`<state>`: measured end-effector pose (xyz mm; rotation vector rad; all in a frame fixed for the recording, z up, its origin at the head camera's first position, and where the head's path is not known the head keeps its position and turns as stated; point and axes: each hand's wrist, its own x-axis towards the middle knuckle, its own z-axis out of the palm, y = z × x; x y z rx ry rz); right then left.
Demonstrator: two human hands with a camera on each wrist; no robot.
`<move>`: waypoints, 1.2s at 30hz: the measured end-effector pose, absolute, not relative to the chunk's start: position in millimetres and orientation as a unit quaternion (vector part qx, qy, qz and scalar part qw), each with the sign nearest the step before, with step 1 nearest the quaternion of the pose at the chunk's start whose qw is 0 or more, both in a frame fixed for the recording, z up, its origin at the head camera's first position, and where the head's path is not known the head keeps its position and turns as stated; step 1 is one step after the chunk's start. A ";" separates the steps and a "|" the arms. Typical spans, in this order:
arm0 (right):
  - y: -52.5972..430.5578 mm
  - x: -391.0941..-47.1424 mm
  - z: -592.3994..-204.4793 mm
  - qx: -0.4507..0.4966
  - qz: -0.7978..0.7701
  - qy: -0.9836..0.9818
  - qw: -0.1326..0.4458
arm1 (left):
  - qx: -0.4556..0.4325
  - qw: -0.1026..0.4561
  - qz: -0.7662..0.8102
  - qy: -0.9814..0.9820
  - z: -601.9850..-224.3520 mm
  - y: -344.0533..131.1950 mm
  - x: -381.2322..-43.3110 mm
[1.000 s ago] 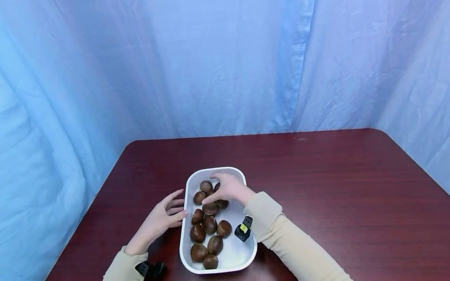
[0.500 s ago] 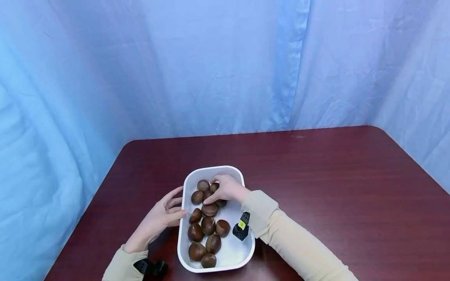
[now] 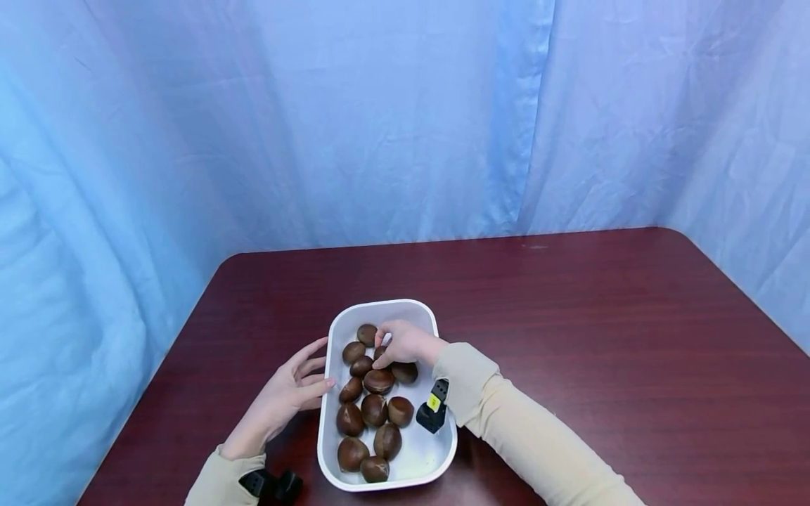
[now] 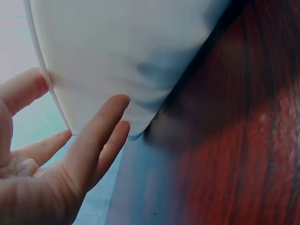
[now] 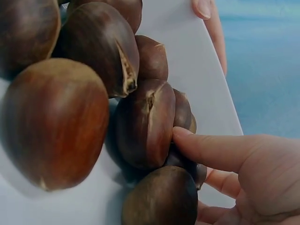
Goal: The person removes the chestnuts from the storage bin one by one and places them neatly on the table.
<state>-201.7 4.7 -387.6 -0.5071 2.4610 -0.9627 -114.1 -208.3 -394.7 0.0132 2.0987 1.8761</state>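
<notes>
A white tray (image 3: 329, 443) holds several brown chestnuts (image 3: 375, 410), some with split shells. My right hand (image 3: 405, 341) reaches into its far half, with thumb and fingers curled around a chestnut (image 3: 380, 352) that they partly hide. In the right wrist view, the thumb of my right hand (image 5: 220, 154) lies along a split chestnut (image 5: 149, 124), and the other fingers are mostly hidden behind dark chestnuts. Against the tray's left wall rests my left hand (image 3: 287, 386), fingers spread and nearly straight, thumb at the rim. The left wrist view shows its fingertips (image 4: 121, 101) against the white outer wall.
The tray stands on a dark red wooden table (image 3: 569, 337) near its front edge. Blue curtains (image 3: 405, 126) hang behind and to the sides. Black wrist cameras are strapped at both cuffs, and the right camera (image 3: 432, 414) hangs over the tray.
My right thumb and fingers have drawn closer together around a chestnut. A neighbouring chestnut has come out to the left of the hand. My left hand stays at the tray wall.
</notes>
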 end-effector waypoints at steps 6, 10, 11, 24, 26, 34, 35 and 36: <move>6.6 -202.2 -388.8 -0.186 -0.383 0.875 0.231 | 0.004 0.163 0.662 0.732 -395.9 -207.9 -114.3; 6.9 -203.4 -389.9 -0.183 -0.427 0.857 0.225 | 0.002 0.161 0.660 0.733 -395.8 -207.7 -114.7; 7.0 -203.2 -389.9 -0.181 -0.438 0.851 0.226 | -0.001 0.162 0.659 0.734 -396.3 -207.7 -114.4; 10.7 -201.6 -377.8 -0.125 -0.550 0.790 0.242 | 0.008 0.164 0.663 0.731 -396.4 -207.7 -115.4; 11.5 -201.9 -375.0 -0.123 -0.556 0.785 0.243 | 0.007 0.164 0.662 0.731 -396.8 -207.5 -116.1; 13.5 -196.7 -359.0 -0.127 -0.576 0.770 0.242 | 0.000 0.166 0.658 0.734 -401.7 -210.4 -115.5; 13.4 -196.4 -356.7 -0.131 -0.578 0.768 0.243 | 0.001 0.167 0.658 0.734 -402.0 -211.0 -115.4; 13.6 -195.9 -354.1 -0.135 -0.579 0.766 0.243 | 0.002 0.167 0.659 0.734 -402.1 -211.6 -115.2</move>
